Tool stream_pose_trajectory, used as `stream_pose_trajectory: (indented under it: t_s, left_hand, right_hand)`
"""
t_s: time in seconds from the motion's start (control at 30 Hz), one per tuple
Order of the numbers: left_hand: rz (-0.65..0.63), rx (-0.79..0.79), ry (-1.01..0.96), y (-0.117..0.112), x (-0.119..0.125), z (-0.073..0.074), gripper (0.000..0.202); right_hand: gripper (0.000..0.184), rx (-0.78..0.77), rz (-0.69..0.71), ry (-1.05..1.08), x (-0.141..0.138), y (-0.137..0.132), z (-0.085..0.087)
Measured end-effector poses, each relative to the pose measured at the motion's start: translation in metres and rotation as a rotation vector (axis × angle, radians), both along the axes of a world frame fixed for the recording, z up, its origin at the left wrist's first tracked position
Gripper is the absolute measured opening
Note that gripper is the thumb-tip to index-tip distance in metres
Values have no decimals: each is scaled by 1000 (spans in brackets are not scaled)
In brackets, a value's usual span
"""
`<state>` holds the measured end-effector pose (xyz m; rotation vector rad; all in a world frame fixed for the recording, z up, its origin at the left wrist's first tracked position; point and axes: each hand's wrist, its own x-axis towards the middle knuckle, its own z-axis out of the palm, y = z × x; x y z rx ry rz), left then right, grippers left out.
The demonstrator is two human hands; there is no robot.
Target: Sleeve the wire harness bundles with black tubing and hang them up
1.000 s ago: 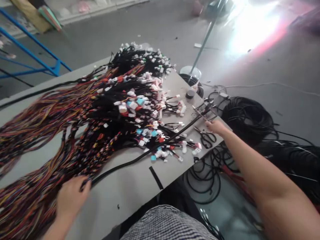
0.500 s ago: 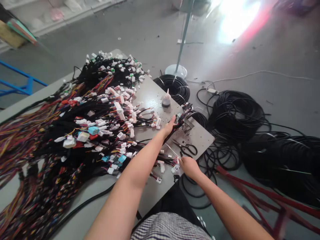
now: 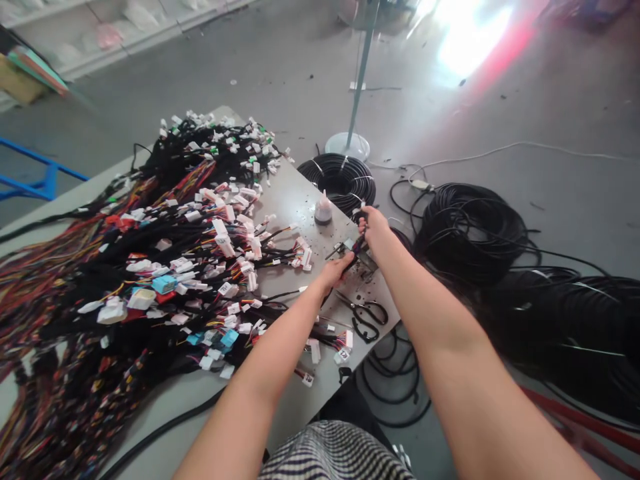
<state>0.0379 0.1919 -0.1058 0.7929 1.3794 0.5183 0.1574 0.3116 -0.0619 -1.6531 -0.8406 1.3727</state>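
Note:
A large pile of wire harnesses with black sleeving, multicoloured wires and white and blue plastic connectors covers most of the grey table. My left hand and my right hand meet at a small metal clamp on the table. Both grip a short black sleeved wire bundle across it. Black-handled scissors lie just below my left hand. A small plastic bottle stands beyond the clamp.
Coils of black cable lie on the floor right of the table, with a smaller coil beyond it. A pole on a round base stands behind. A red metal frame is at lower right, a blue frame at left.
My left hand has moved from the wire ends at the table's near left to the clamp. My right hand has come from the table's near edge to the clamp. The view has turned slightly.

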Motion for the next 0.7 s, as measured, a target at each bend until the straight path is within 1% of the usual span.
stream_pose_trajectory:
  t_s: [0.07,0.13,0.2,0.27,0.3,0.33,0.37,0.43,0.5,0.57,0.67,0.7]
  left_hand:
    - [-25,57,-30,-1,0,1,63]
    - [-56,95,-94,0,-1,3,62]
    - [-62,67,-160,2,-1,4,62]
    - [-29,-6,-190,1,-3,4,60]
    - [-9,-41,-191,-2,-5,4,58]
    - [8,-70,-182,-7,-9,2,56]
    - [23,-95,-158,-12,-15,0,54]
    - [46,-136,-88,-25,-27,-4,54]
    - [49,-141,-42,-33,-36,-7,56]
    - [4,-86,-70,-31,-37,-7,56]
    - [-109,35,-137,-16,-27,-7,58]
    - [-127,60,-137,-12,-23,-8,59]
  right_hand:
    - [32,31,-132,192,14,-15,7]
    - [35,133,-207,333,34,-31,20]
    - [31,247,-282,331,44,-40,36]
    - [29,357,-430,277,38,-39,46]
    - [31,407,-484,266,30,-38,48]
    - [35,445,-505,272,21,-37,47]
    - [40,464,-493,289,10,-37,43]
    - [47,453,-411,330,-9,-41,32]
    - [50,427,-359,347,-21,-48,19]
    - [51,423,-339,333,-26,-53,10]
    - [48,441,-326,261,-23,-56,2]
    - [46,447,-312,216,-21,-57,-1]
